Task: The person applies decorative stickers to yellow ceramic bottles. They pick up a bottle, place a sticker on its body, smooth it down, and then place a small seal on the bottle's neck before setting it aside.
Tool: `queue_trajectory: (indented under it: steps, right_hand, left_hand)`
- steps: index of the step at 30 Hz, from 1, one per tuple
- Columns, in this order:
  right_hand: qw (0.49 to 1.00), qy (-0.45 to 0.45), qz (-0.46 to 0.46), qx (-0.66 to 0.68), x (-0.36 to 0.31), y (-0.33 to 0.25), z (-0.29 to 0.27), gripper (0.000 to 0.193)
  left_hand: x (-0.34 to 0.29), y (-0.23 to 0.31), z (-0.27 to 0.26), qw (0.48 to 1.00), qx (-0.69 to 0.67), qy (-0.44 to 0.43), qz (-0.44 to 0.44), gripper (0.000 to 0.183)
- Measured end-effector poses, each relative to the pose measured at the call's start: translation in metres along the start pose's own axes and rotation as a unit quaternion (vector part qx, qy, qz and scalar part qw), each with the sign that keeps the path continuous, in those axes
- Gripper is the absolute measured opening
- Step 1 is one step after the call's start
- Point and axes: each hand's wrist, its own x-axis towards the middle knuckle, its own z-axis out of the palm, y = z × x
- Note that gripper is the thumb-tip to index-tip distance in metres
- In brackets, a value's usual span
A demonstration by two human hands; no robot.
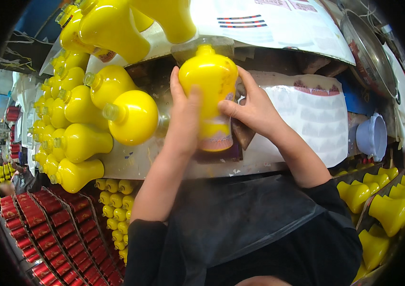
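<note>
Between my two hands a glossy yellow bottle (207,78) stands upright, its narrow neck pointing away from me. A patterned band rings its lower end, and a faint pattern shows on its right side. My left hand (186,112) is pressed along the bottle's left side, slightly blurred, with its fingers partly hidden. On the other side my right hand (255,107) grips the bottle, its thumb lying on the front. Left of my hands, a yellow bottle (136,118) with a clear neck lies on its side on the work table (131,164).
Yellow bottles (81,102) are heaped at the left. A decal sheet (302,124) lies on the right, with a larger white sheet (278,24) behind. A lilac bucket (371,137) and a metal pan (367,52) stand far right. Red boxes (59,229) fill the lower left.
</note>
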Motion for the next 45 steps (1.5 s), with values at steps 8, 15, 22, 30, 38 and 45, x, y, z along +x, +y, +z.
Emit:
queue_trajectory:
  steps: [8,15,22,30,38,45]
  right_hand:
    - [0.990,0.068,-0.022,-0.120,0.030,-0.041,-0.029,0.067]
    - [0.988,0.022,-0.016,-0.149,0.061,-0.060,-0.034,0.055]
    - [0.975,0.150,-0.140,-0.088,0.028,-0.035,-0.027,0.024]
    - [0.998,0.037,-0.017,0.048,-0.010,-0.013,-0.020,0.062]
    - [0.980,0.005,0.030,0.194,-0.007,-0.003,-0.007,0.053]
    - [0.944,-0.118,0.114,0.287,0.008,0.001,-0.015,0.047]
  left_hand:
    - [0.011,-0.004,-0.005,0.999,-0.030,-0.023,-0.024,0.093]
    - [0.010,0.006,0.002,0.997,0.078,0.000,0.021,0.084]
    - [0.012,0.003,-0.009,0.958,-0.258,-0.074,-0.100,0.062]
    - [-0.020,0.025,-0.009,0.998,-0.051,0.021,0.016,0.066]
    - [0.004,0.001,-0.005,0.995,-0.075,-0.027,-0.053,0.092]
    - [-0.019,0.013,-0.001,0.999,0.053,-0.003,0.006,0.102]
